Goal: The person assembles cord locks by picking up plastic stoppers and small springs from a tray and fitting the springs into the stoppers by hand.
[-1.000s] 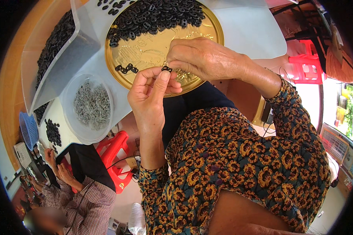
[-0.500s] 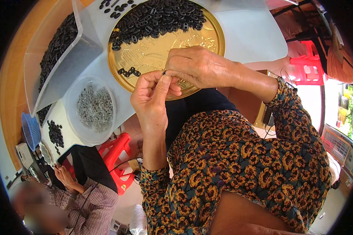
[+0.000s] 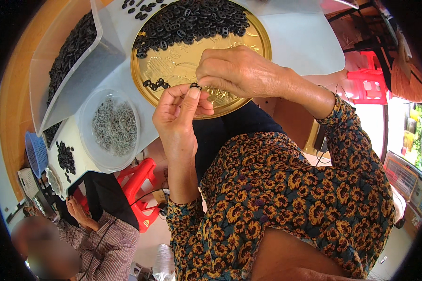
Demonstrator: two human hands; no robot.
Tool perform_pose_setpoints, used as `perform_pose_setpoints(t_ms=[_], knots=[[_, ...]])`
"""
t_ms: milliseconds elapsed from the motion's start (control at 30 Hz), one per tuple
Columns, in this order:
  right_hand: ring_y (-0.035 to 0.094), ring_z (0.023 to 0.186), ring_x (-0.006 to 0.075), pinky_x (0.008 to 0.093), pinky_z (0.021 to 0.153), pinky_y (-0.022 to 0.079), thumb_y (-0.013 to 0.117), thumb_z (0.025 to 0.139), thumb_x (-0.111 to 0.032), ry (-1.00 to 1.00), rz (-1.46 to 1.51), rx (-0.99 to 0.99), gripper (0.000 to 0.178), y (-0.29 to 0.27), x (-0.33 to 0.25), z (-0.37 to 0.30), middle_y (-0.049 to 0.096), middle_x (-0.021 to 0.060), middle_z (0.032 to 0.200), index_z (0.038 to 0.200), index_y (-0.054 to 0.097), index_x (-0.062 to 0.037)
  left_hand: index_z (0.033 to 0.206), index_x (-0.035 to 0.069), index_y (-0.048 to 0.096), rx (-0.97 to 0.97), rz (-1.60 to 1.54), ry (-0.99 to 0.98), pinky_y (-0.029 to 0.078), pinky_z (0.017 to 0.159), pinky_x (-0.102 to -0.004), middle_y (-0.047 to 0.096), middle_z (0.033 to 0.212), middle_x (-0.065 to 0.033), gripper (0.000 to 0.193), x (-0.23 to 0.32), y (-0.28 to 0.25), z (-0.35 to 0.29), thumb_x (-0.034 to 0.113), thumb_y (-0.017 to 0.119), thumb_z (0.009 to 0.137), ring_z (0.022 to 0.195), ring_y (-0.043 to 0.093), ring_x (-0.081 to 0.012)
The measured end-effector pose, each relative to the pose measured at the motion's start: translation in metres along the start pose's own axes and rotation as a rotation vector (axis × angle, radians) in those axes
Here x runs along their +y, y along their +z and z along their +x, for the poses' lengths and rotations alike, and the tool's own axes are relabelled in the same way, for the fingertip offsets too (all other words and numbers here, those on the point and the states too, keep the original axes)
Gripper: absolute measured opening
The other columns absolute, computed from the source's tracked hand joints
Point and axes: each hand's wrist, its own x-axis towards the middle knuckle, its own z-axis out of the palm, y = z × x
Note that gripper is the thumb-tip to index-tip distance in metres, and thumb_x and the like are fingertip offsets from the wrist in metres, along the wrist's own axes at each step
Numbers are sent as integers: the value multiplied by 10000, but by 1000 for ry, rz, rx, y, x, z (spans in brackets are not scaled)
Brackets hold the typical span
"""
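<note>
1. The small, glossy black, plastic-looking piece is being held up between the person's two bare hands, over the near part of the round, embossed, gold-coloured metal tray.
2. The left hand is pinching the piece between thumb and fingertips, the thumb lying along its near side.
3. The right hand is reaching in from the right with bent fingers just beside the piece; its fingertips are mostly hiding, so I cannot tell whether they are gripping anything.
4. Compared with half a second ago, more of the piece is showing above the left thumb, and the right hand is sitting slightly more toward the far side.
5. For the work in hand, this is suggesting that the left hand is steadying the piece while the right is adjusting its contact.
6. The loose cluster of small black pieces is keeping its place on the tray's left, apart from the large heap of black, two-holed oval pieces on the far side.
7. Left of the tray, the round, clear plastic tub is holding small grey parts.
</note>
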Motion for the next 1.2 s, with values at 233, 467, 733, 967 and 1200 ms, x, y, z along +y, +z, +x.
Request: perform_pose_setpoints(t_ms=[233, 467, 733, 967, 1200], knots=[[582, 734, 307, 396, 623, 490, 592, 848, -141, -92, 55, -55, 95, -1, -3, 0, 530, 92, 795, 873, 575, -51, 982, -41, 579, -72, 20, -44, 546, 597, -267, 664, 827, -129, 137, -3, -4, -4, 68, 626, 913, 648, 625, -149], [583, 674, 305, 377, 582, 473, 650, 820, -92, -39, 80, -10, 103, 10, -10, -6, 542, 107, 747, 847, 572, -30, 958, -45, 579, -75, -59, -60, 544, 611, -263, 659, 829, -123, 115, -3, -4, -10, 57, 612, 918, 668, 629, -149], [605, 706, 322, 396, 592, 487, 653, 813, -117, -9, 134, 46, 119, 26, -14, 0, 553, 108, 756, 852, 563, -49, 953, -36, 570, -27, -75, -34, 550, 620, -270, 664, 843, -136, 115, -1, -15, -15, 62, 618, 917, 671, 636, -157], [605, 780, 360, 425, 663, 491, 588, 919, -204, 127, 303, -148, 171, 20, -15, 21, 586, 137, 819, 913, 597, -33, 1000, -21, 554, 27, -109, 3, 569, 612, -293, 664, 859, -144, 139, -4, -33, -25, 74, 616, 921, 681, 643, -174], [626, 792, 331, 394, 688, 506, 590, 907, -153, 61, -164, 37, 161, 26, 28, 65, 629, 114, 941, 987, 654, -28, 1011, -3, 558, 65, -118, -6, 569, 611, -299, 666, 862, -140, 138, -12, -44, -29, 91, 613, 926, 699, 640, -173]])
